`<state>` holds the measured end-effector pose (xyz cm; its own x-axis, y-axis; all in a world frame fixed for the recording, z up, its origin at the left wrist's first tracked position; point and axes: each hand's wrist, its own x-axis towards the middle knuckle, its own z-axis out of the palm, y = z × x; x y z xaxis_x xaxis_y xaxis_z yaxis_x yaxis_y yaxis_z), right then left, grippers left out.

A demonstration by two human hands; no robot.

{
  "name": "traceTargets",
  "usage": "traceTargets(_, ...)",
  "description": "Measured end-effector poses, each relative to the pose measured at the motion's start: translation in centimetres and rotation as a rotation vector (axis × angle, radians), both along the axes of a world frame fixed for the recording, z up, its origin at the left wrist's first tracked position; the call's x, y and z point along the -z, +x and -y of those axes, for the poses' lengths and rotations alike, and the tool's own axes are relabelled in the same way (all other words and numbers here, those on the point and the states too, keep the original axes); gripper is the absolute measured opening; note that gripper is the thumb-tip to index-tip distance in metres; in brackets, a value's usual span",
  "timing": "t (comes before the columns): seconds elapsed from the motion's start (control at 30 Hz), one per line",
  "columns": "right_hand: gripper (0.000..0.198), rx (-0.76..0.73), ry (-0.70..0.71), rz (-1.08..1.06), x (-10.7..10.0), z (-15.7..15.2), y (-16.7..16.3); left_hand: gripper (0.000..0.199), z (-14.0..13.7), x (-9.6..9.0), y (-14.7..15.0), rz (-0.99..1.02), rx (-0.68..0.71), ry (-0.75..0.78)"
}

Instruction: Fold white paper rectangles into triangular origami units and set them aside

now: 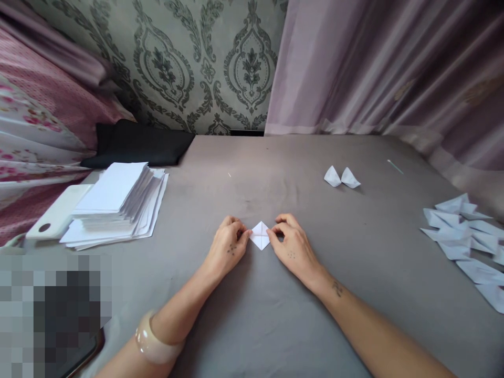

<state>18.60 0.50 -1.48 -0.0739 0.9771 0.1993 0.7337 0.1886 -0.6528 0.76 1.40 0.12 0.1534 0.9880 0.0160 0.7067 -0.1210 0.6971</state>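
A small white folded paper [260, 241], diamond-shaped with crease lines across it, is held between my two hands at the middle of the grey cloth surface [252, 315]. The fingers of my left hand [232, 239] pinch its left corner. At the right corner, thumb and fingers of my right hand [290, 241] are closed on it in the same way. Its top and bottom points show freely between the hands. Beyond my right hand stands a white folded paper piece with two pointed halves [333, 177].
At the left a stack of white paper sheets [114, 189] lies by a white board with a hole [59, 212]. Behind it is a black folded cloth [145, 143]. Several folded paper boats [452, 233] are heaped far right. A phone [84, 352], partly blurred out, lies front left.
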Motion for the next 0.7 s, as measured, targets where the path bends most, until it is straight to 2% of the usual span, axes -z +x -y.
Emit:
traceTargets(0.33, 0.016, 0.006, 0.003, 0.032, 0.3, -0.4, -0.1, 0.014, 0.1, 1.5, 0.0, -0.113, 0.032, 0.153)
traceTargets(0.57, 0.017, 0.004, -0.015, 0.032, 0.3, -0.6, -0.1, 0.015, 0.0, 1.3, 0.5, -0.199, 0.023, 0.149)
traceTargets(0.7, 0.018, 0.003, -0.012, 0.033, 0.2, -0.7, -0.2, 0.014, -0.1, 1.0, 0.5, -0.181, 0.01, 0.104)
